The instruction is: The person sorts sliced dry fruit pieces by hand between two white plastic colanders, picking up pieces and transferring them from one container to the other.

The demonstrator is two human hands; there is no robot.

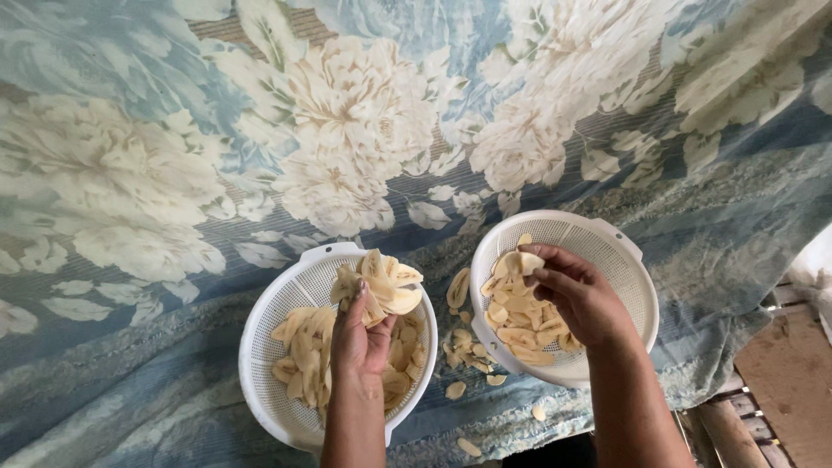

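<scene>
Two white perforated plastic baskets rest on a floral cloth. The left basket (264, 381) holds a pile of pale yellow sliced pieces (299, 351). My left hand (360, 334) is raised over it, closed around a fanned handful of slices (386, 286). The right basket (624, 260) holds a smaller heap of slices (520, 334). My right hand (576, 299) reaches into it with fingertips pinching one slice (527, 263) at the top of the heap.
The blue and cream floral cloth (173, 173) covers the whole surface. Loose slices (464, 347) lie scattered on it between the baskets and near the front edge. Wooden planks (771, 381) show at the lower right.
</scene>
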